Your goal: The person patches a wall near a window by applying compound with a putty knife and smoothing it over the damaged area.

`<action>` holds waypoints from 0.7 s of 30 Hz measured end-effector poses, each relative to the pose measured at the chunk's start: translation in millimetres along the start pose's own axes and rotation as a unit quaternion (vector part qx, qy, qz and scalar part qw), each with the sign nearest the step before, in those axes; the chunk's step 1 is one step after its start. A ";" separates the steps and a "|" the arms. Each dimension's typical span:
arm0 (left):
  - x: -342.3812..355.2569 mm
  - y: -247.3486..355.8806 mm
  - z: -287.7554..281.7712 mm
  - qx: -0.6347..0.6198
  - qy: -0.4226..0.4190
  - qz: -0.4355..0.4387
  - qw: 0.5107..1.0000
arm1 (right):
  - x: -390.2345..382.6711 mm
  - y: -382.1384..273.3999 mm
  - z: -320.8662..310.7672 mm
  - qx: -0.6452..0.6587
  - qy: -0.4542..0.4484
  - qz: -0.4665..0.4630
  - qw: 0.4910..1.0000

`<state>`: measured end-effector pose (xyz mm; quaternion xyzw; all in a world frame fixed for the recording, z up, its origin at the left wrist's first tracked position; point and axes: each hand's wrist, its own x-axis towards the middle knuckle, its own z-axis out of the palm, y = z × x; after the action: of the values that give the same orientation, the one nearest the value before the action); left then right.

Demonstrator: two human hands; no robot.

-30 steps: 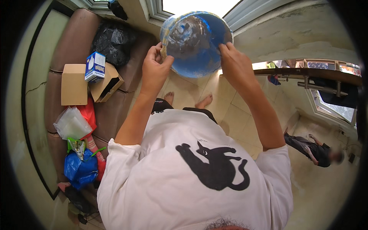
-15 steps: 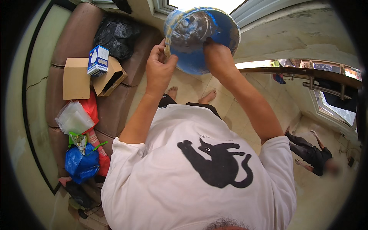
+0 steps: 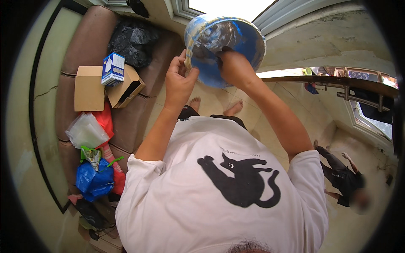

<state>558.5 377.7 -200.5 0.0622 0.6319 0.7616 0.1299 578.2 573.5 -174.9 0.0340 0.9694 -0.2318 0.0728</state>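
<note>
A blue plastic bucket, its inside smeared grey and white, is tilted toward me at the top centre. My left hand grips the left side of its rim, with thumb and fingers closed on it. My right hand reaches inside the bucket, its fingers curled against a dark patch; whatever they hold, if anything, I cannot make out. My bare feet show on the floor below.
A brown sofa at left carries a black bag, cardboard boxes and plastic bags. A window is above, a wooden railing at right. Another person in dark clothing is at lower right on the tiled floor.
My right hand has left the bucket's right rim and gone inside it. The bucket has shifted right and tilted slightly. The other person has moved slightly lower in view.
</note>
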 end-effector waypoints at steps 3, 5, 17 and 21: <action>-0.6 11.0 -0.8 0.014 -0.002 -0.017 1.000 | 1.1 -0.9 -9.2 0.061 0.043 -0.021 0.997; -0.9 8.3 -4.1 0.025 0.008 -0.001 1.000 | 1.1 -2.4 -17.3 0.076 0.048 -0.008 0.996; 0.7 6.0 -7.9 0.011 0.054 -0.056 0.997 | -15.1 -18.9 -40.3 -0.147 0.060 -0.046 0.986; -3.7 12.1 -3.2 0.019 0.046 -0.071 0.996 | -13.6 -15.1 -18.1 -0.149 0.030 -0.090 0.984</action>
<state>559.8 371.6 -189.1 -0.0153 0.6542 0.7404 0.1536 587.8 567.9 -150.1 -0.0580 0.9939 -0.0898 0.0270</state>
